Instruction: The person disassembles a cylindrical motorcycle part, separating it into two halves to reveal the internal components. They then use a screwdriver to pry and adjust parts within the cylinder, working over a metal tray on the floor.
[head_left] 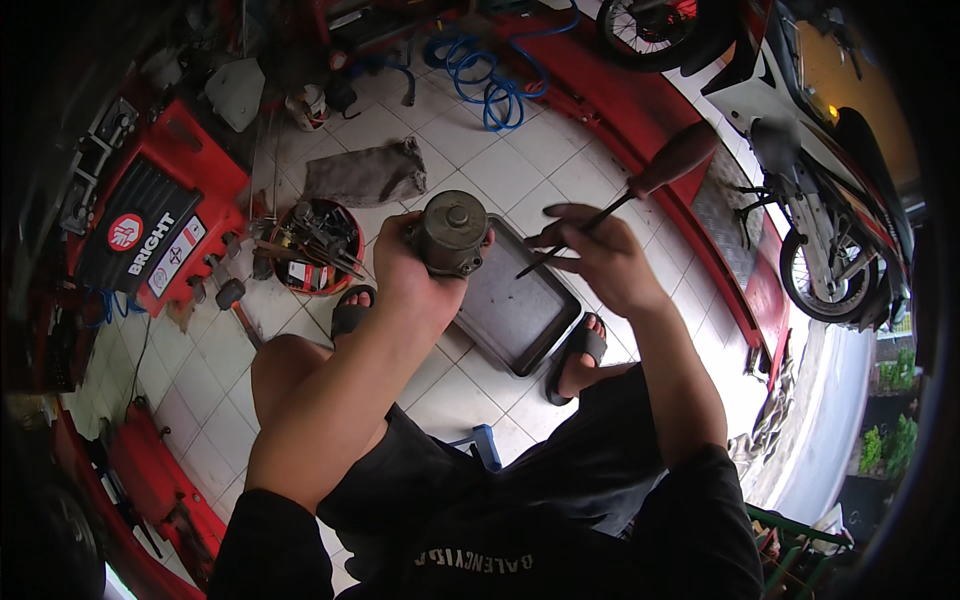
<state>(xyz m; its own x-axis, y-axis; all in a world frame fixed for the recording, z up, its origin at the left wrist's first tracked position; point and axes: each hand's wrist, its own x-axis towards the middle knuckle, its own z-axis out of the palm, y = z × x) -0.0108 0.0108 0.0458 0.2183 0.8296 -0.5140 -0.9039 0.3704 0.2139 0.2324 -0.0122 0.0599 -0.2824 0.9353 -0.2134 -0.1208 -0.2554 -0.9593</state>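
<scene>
My left hand (405, 262) is wrapped round a grey metal cylinder (455, 235) that looks like a small motor, its round end cap with a central boss facing up. Between the fingers of my right hand (600, 255) is a screwdriver (585, 229). Its dark red handle points up and away to the right, and its thin shaft slants down to the left. The tip lies a short way right of the cylinder, apart from it. Below both hands a shallow metal tray (500, 320) rests on the tiled floor between my feet.
A round tub of tools (325, 250) stands left of the tray, near a red machine (150, 210). Beyond lie a grey rag (365, 172) and a coiled blue hose (480, 75). A red motorcycle lift (650, 150) runs along the right, with a parked motorcycle (825, 215) beside it.
</scene>
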